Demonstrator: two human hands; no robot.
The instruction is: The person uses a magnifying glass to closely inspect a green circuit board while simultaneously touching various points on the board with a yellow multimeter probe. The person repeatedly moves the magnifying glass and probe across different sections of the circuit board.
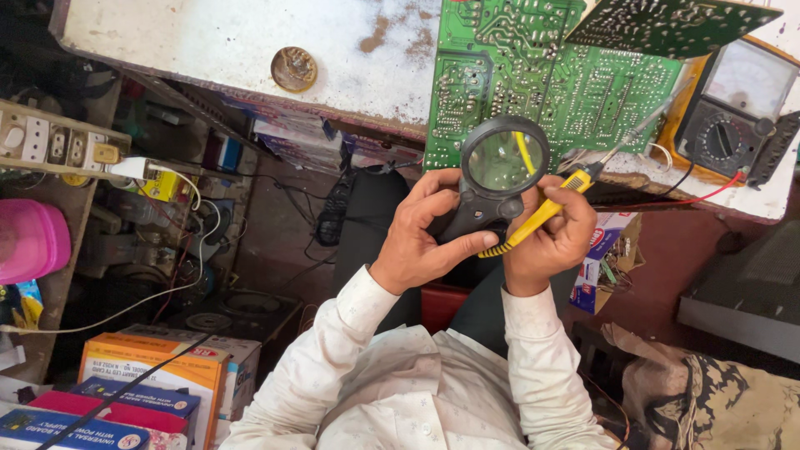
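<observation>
My left hand grips the black handle of a round magnifying glass, held up just below the edge of a green circuit board. In my right hand is a yellow-handled screwdriver, its metal shaft reaching up and right across the board's lower edge. The two hands touch at the magnifier's handle, above my lap. White shirt sleeves cover both forearms.
The board lies on a worn white bench beside a yellow analog multimeter with red and black leads. A second dark board overlaps the top. A round metal lid sits on the bench. Cardboard boxes, a socket strip and cables crowd the left.
</observation>
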